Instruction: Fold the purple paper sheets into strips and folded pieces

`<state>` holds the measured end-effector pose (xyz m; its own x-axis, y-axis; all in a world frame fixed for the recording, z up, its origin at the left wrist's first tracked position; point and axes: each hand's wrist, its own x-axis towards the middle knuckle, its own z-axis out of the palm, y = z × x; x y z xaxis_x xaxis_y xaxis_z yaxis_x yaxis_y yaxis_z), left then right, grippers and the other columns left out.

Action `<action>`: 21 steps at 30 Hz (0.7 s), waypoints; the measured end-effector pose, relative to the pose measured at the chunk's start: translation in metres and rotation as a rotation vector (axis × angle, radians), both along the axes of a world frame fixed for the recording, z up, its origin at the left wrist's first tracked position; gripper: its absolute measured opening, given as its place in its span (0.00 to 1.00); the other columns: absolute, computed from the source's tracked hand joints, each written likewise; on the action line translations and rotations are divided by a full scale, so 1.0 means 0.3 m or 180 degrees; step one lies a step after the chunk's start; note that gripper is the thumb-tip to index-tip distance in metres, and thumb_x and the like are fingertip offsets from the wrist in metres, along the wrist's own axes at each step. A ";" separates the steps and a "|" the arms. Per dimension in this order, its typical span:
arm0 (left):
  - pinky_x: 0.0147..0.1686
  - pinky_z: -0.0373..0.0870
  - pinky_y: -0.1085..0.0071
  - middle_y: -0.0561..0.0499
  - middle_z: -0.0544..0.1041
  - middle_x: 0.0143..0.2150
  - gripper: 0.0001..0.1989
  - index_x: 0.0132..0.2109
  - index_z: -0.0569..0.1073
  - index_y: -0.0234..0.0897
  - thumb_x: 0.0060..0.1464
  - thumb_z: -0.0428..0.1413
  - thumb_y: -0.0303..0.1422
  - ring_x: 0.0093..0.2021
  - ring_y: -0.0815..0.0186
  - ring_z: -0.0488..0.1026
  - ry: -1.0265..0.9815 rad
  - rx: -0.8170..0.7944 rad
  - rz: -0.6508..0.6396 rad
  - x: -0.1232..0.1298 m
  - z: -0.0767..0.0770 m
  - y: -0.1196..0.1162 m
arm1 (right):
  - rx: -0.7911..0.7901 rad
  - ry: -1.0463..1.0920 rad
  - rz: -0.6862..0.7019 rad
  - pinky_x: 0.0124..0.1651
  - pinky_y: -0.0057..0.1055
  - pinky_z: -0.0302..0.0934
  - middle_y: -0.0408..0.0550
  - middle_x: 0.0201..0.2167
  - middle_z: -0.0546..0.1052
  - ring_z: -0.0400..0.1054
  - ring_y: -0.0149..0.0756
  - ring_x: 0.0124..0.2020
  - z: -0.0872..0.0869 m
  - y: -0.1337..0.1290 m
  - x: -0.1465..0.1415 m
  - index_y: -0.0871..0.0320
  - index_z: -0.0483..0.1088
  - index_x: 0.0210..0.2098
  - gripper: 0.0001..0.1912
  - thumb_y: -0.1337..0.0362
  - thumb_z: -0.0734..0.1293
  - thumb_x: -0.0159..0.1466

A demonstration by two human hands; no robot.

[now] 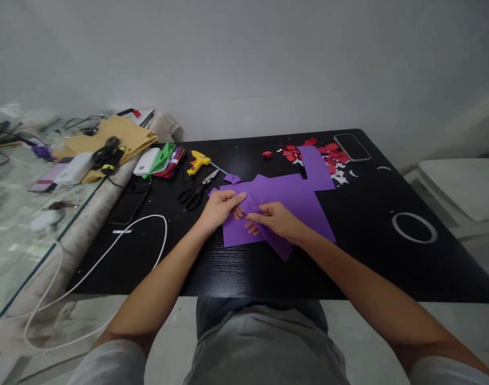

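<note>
Both my hands are over the purple sheets on the black table. Between them is a folded piece of purple paper (274, 241), slanting down to the right past the edge of the flat purple sheet (304, 206) beneath. My left hand (224, 207) pinches the upper left part of the folded paper, thumb on top. My right hand (272, 218) grips its edge, with thumb and forefinger closed on it. Small purple cut pieces (232, 178) lie just beyond my left hand. Black-handled scissors (197, 193) rest to the left, blades pointing away.
A yellow glue gun (198, 162) lies behind the scissors. Red paper scraps (336, 155), a purple strip (315, 168) and a phone (352, 147) are at the back right. A tape ring (414, 228) lies at right. A white cable (120, 243) loops across the left edge.
</note>
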<state>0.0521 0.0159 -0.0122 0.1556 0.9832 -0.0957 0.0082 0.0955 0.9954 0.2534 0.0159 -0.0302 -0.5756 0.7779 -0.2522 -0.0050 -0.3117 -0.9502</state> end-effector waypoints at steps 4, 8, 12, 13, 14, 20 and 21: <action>0.24 0.73 0.70 0.46 0.80 0.22 0.25 0.25 0.77 0.35 0.52 0.68 0.52 0.20 0.66 0.75 0.0035 0.0066 -0.0014 -0.005 -0.001 0.006 | 0.0031 0.0017 0.0020 0.41 0.38 0.75 0.51 0.30 0.84 0.79 0.38 0.31 -0.002 0.001 -0.002 0.61 0.80 0.31 0.24 0.45 0.80 0.54; 0.24 0.73 0.70 0.46 0.79 0.21 0.26 0.23 0.76 0.36 0.55 0.65 0.53 0.19 0.66 0.75 0.0027 0.0100 0.0009 -0.006 -0.003 0.009 | 0.0031 0.0008 0.0057 0.40 0.37 0.75 0.50 0.30 0.84 0.79 0.38 0.31 -0.002 0.002 -0.003 0.60 0.80 0.31 0.24 0.44 0.80 0.54; 0.25 0.73 0.70 0.46 0.79 0.21 0.27 0.23 0.76 0.36 0.56 0.64 0.54 0.20 0.66 0.75 0.0021 0.0140 -0.0001 -0.007 0.001 0.006 | 0.0009 0.0030 0.0069 0.41 0.37 0.75 0.51 0.30 0.84 0.79 0.37 0.31 0.001 0.002 -0.001 0.61 0.80 0.32 0.22 0.46 0.80 0.55; 0.25 0.74 0.70 0.46 0.79 0.21 0.27 0.23 0.76 0.36 0.56 0.64 0.55 0.21 0.65 0.75 -0.0008 0.0150 -0.0009 -0.006 0.003 0.005 | 0.0000 0.0043 0.0063 0.40 0.37 0.75 0.51 0.30 0.84 0.79 0.37 0.31 0.003 0.002 0.000 0.61 0.80 0.32 0.22 0.46 0.80 0.55; 0.26 0.74 0.70 0.46 0.80 0.22 0.27 0.24 0.77 0.35 0.56 0.64 0.55 0.21 0.66 0.76 -0.0027 0.0158 -0.0024 -0.005 0.006 0.003 | -0.0014 0.0055 0.0055 0.40 0.36 0.75 0.51 0.30 0.84 0.79 0.37 0.31 0.004 0.002 0.001 0.61 0.80 0.32 0.22 0.47 0.80 0.55; 0.25 0.73 0.72 0.48 0.81 0.24 0.21 0.28 0.77 0.33 0.42 0.75 0.45 0.22 0.68 0.75 0.0095 -0.0065 -0.0226 -0.004 0.015 0.002 | -0.0134 0.0124 -0.0017 0.37 0.33 0.74 0.51 0.32 0.85 0.78 0.35 0.29 0.019 0.002 0.007 0.61 0.81 0.35 0.20 0.49 0.80 0.58; 0.25 0.73 0.72 0.48 0.81 0.24 0.21 0.28 0.77 0.33 0.42 0.75 0.45 0.22 0.68 0.75 0.0092 -0.0067 -0.0220 -0.007 0.015 0.005 | -0.0161 0.0120 -0.0012 0.37 0.33 0.74 0.51 0.32 0.85 0.77 0.34 0.28 0.022 0.002 0.009 0.61 0.81 0.35 0.19 0.50 0.79 0.59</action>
<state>0.0499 0.0173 -0.0076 0.2201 0.9679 -0.1217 0.0443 0.1147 0.9924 0.2561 0.0167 -0.0235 -0.5825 0.7669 -0.2693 -0.0418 -0.3591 -0.9323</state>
